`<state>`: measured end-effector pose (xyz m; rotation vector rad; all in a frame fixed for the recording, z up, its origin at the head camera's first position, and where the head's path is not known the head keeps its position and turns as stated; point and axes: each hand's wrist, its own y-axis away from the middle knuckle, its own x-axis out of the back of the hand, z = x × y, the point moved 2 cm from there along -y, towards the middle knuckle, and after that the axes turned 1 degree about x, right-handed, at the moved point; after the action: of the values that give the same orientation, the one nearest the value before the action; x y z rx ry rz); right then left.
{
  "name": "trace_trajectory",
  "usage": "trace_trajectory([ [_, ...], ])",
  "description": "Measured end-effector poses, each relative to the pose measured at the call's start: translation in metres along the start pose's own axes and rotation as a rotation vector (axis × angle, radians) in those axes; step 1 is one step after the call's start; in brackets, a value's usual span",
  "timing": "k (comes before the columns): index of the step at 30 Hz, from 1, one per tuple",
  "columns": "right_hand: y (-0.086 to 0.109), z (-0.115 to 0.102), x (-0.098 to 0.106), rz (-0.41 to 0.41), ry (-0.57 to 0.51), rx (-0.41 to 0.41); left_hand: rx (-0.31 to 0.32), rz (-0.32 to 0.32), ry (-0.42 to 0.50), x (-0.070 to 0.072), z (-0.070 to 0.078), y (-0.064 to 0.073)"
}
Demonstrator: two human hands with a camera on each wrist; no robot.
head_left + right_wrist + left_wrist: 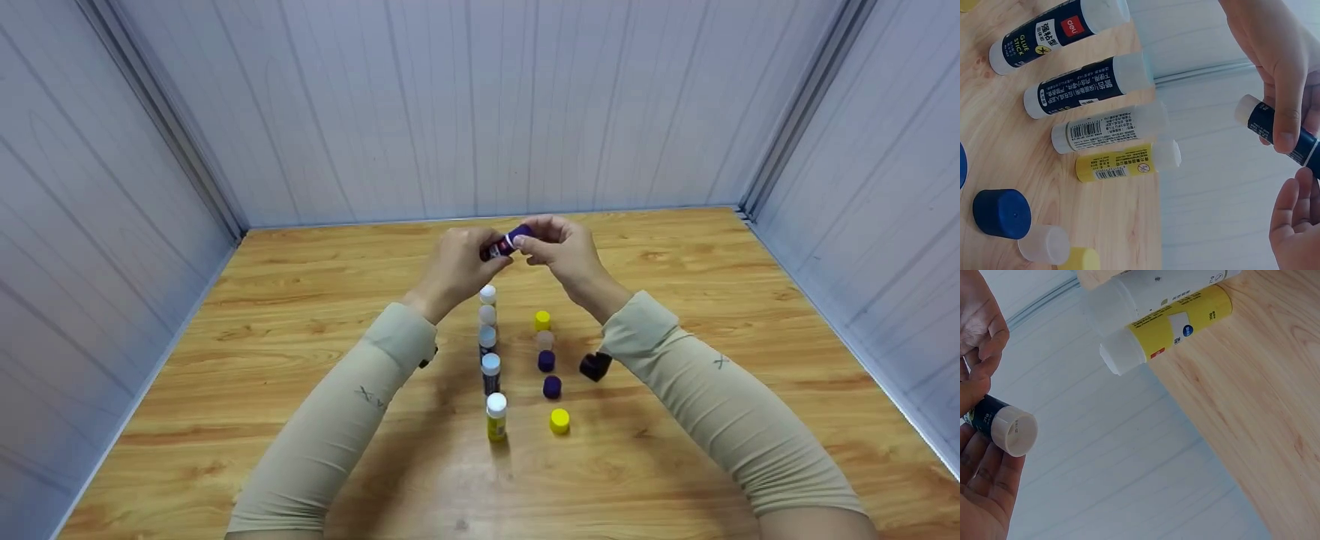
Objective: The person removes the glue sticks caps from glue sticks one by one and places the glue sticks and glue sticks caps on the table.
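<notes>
My left hand point(459, 259) grips the body of a dark navy glue stick point(498, 248), held tilted above the far part of the table. My right hand point(570, 255) pinches its dark cap point(521, 233) at the upper end. In the left wrist view the stick's white base point(1014, 431) faces the camera. From the right wrist, the navy label point(1266, 125) shows under a thumb. Nearest below the hands stands a yellow glue stick point(1117, 163) with no cap over its white top.
Several uncapped glue sticks stand in a row toward me, including a front yellow one point(496, 421) and a navy one point(491, 375). Right of them lies a row of loose caps: yellow point(559, 421), dark blue point(552, 387) and clear point(545, 340). Panelled walls point(480, 112) enclose the wooden table point(315, 285).
</notes>
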<state>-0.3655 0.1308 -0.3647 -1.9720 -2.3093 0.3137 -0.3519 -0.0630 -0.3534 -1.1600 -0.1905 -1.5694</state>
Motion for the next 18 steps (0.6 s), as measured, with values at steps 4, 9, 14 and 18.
trace_trajectory([
  [4, -0.005, -0.005, 0.016, 0.045, -0.042, 0.025, 0.042, 0.008, -0.016, 0.005, -0.013, 0.002],
  [9, -0.010, -0.004, 0.034, 0.071, -0.016, 0.048, 0.098, 0.033, -0.006, 0.010, -0.026, 0.005],
  [14, -0.012, -0.001, 0.038, 0.065, 0.048, 0.039, 0.094, 0.029, 0.016, 0.010, -0.027, 0.004],
  [18, -0.012, -0.001, 0.041, 0.069, 0.156, 0.053, 0.098, 0.051, 0.043, 0.011, -0.030, 0.005],
])
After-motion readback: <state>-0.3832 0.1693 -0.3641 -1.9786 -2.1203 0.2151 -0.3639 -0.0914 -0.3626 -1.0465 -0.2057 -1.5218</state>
